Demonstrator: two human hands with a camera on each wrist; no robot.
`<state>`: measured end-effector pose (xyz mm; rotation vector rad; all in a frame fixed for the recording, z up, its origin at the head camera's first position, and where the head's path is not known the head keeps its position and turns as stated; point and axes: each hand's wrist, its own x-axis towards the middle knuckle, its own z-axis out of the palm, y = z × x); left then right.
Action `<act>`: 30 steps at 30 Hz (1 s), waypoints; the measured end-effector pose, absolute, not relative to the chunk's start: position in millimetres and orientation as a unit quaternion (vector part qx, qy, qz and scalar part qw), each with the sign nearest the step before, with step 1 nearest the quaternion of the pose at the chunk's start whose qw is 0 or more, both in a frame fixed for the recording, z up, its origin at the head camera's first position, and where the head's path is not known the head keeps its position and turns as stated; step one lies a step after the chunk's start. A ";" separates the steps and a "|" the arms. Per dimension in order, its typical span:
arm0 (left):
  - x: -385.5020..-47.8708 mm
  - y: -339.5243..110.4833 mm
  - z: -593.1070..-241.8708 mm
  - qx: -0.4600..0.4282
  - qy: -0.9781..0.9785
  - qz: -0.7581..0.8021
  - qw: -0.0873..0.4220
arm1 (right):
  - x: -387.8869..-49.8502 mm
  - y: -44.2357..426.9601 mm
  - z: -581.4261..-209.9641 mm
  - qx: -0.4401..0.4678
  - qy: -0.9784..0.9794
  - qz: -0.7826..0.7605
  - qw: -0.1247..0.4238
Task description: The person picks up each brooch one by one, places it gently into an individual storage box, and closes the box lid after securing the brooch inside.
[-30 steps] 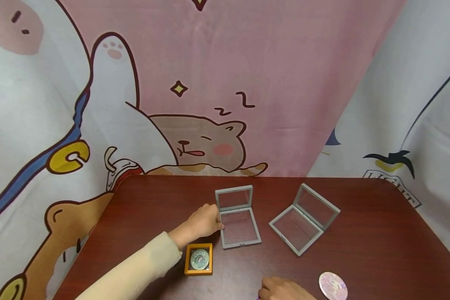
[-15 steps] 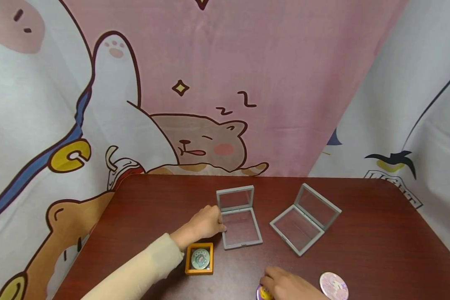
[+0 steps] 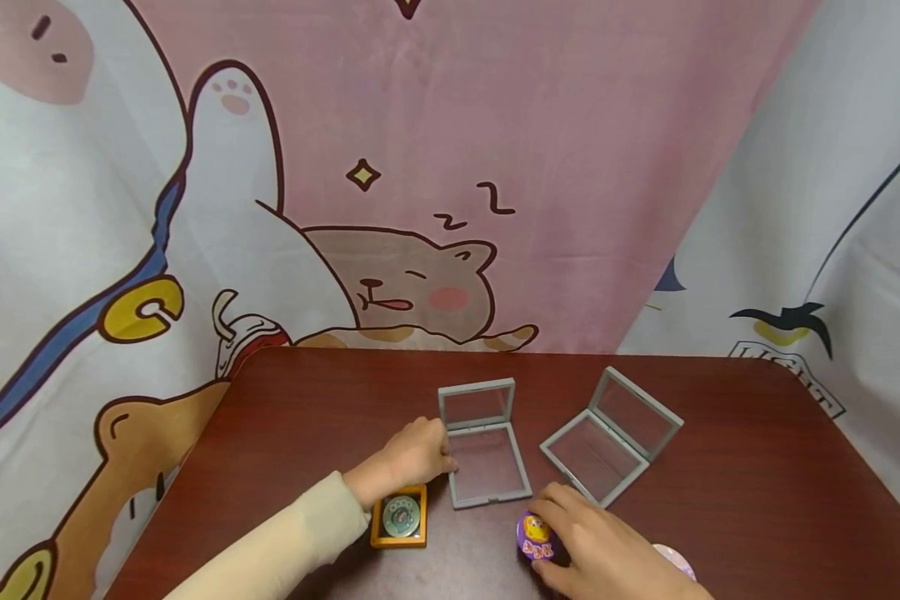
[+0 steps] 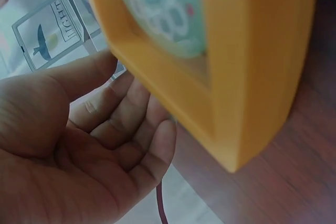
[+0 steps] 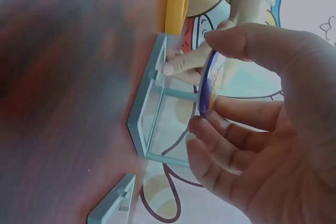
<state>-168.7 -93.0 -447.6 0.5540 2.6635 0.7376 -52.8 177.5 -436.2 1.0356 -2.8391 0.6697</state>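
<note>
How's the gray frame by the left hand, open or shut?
Open: the gray frame has its lid raised behind its bottom half, not folded down.

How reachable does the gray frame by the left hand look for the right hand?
Likely yes: the right hand, pinching the purple badge, is near the gray frame, whose near edge is free; the left hand holds its left side.

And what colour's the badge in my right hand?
The badge is mainly purple and yellow, clearest in the head view.
</note>
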 end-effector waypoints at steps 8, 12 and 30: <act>-163.0 -91.5 -446.1 0.209 0.930 0.253 0.163 | -63.1 169.2 -433.7 0.327 -0.911 0.222 0.119; -161.0 -91.0 -445.5 0.209 0.931 0.250 0.165 | -68.2 165.0 -432.7 0.325 -0.907 0.223 0.150; -149.0 -88.3 -444.1 0.232 0.934 0.220 0.160 | -92.2 139.6 -421.0 0.255 -0.921 0.258 0.141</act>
